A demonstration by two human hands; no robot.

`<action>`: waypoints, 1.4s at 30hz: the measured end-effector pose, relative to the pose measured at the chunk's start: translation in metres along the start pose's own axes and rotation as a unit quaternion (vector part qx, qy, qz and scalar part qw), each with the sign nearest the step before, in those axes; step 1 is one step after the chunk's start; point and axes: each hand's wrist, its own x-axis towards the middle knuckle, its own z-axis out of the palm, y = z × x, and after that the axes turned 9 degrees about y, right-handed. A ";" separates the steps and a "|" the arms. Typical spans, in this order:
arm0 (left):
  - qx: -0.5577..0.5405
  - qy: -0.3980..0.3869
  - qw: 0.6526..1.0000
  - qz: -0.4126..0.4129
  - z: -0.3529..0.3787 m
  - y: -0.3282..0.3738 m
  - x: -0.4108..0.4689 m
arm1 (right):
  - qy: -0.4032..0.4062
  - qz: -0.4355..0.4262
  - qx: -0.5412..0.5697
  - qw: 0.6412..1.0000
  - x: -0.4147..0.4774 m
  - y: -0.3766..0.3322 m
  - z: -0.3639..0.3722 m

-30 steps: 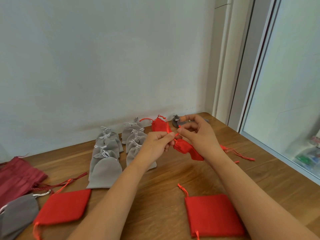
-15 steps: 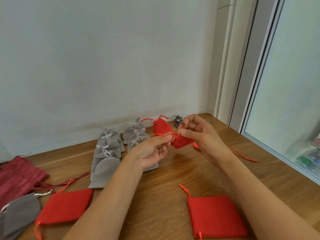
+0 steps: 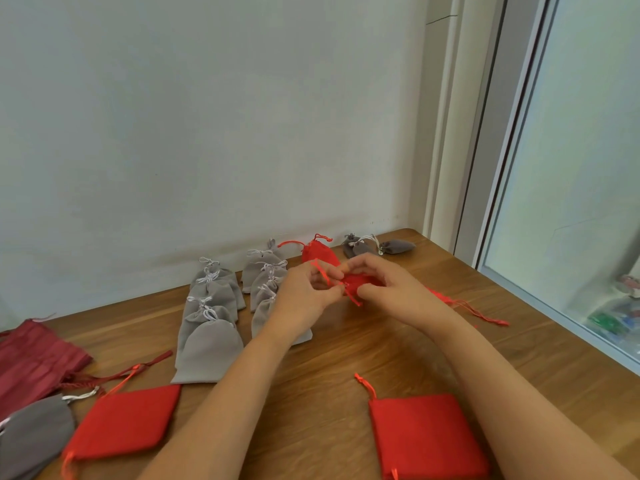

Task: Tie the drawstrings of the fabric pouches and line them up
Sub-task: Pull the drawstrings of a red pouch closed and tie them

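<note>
My left hand now pinches the drawstring while my right hand grips the red pouch, bunched up instead of dangling (knot forming, I judge).

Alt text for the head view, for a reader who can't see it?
Two hands work a small red pouch above a wooden table: the left hand pinches its drawstring, the right hand holds the pouch. Tied grey pouches lie in two rows behind; two flat red pouches lie nearer.
</note>
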 end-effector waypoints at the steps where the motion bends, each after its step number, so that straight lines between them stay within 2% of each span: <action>1: 0.006 0.012 1.000 0.013 0.000 0.000 0.000 | 0.001 0.004 -0.019 1.000 0.000 0.002 0.001; 7: 0.034 0.033 0.995 0.090 0.006 0.000 -0.005 | 0.068 0.001 -0.037 0.997 0.004 0.010 0.006; 11: 0.099 0.056 0.980 0.164 0.009 -0.001 -0.005 | 0.092 0.018 -0.010 0.996 0.005 0.009 0.006; 17: 0.169 0.060 0.956 0.232 0.006 -0.010 -0.002 | 0.088 0.031 0.007 0.996 0.006 0.009 0.006; 21: 0.153 0.055 0.951 0.265 0.008 -0.011 -0.004 | 0.081 0.075 0.076 0.991 0.005 0.005 0.000; 30: 0.137 0.048 0.941 0.305 0.006 -0.015 -0.001 | 0.064 0.098 0.182 0.976 0.005 0.006 -0.003; 37: 0.133 0.013 0.936 0.325 0.005 -0.017 -0.002 | 0.060 0.091 0.143 0.984 0.005 0.007 -0.005; 42: 0.127 0.019 0.939 0.320 0.001 -0.015 -0.001 | 0.056 0.092 0.139 0.984 0.003 0.007 -0.005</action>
